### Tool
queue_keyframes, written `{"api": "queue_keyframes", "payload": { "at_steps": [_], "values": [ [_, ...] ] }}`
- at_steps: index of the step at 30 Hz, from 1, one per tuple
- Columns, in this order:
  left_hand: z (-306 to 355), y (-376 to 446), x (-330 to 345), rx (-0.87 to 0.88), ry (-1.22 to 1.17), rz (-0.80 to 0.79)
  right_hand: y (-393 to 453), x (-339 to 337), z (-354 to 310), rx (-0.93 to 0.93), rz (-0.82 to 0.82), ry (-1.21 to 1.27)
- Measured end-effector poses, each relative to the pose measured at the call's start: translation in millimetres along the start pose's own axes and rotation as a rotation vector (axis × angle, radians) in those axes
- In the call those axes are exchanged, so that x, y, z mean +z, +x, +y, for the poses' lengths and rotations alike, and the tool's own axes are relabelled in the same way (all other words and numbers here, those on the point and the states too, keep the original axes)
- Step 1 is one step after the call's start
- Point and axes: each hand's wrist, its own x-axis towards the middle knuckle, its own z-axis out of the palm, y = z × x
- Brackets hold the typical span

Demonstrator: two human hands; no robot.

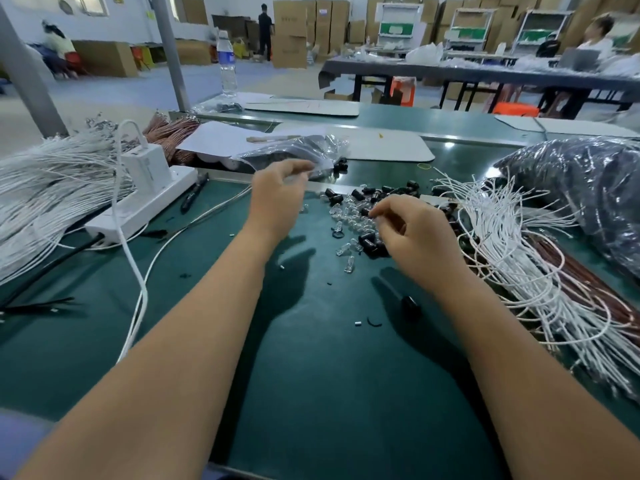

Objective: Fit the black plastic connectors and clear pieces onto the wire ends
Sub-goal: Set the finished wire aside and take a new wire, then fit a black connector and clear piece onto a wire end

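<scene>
Lying at the far edge of the green bench (329, 375), a clear plastic bag (294, 152) holds black connectors, a few spilled at its mouth. A larger dark bag (585, 188) at the right edge is packed with black parts, too blurred to name.

Loose stock, mid-bench toward the far edge: black plastic connectors (372, 195) mixed with clear pieces (349, 220); one stray connector (410, 303) lies nearer.

Wires: white wire bundle (512, 244) along the right edge, beside brown ones; another white bundle (45, 188) at the left edge.

Hands: left hand (277, 199) raised, fingers curled, seemingly pinching something thin that I cannot identify. Right hand (414, 230) is over the pile, fingertips pinched on a small piece, whether clear or black I cannot tell.

Also: white power strip (145, 206) with charger, left; water bottle (227, 64) at the far edge.

Room: stacked cardboard boxes (291, 32), tables, people in the distance.
</scene>
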Motion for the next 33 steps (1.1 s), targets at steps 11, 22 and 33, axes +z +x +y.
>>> {"api": "queue_keyframes", "payload": {
  "at_steps": [11,22,33],
  "values": [
    [-18,24,-74,-0.221,-0.092,-0.022,-13,55,-114,-0.604,-0.603,-0.081],
    [-48,2,-40,-0.272,0.161,-0.203,8,50,-60,-0.564,-0.629,-0.410],
    [10,-12,75,-0.250,-0.055,-0.380,6,-30,38,0.307,0.157,-0.218]
  ]
}}
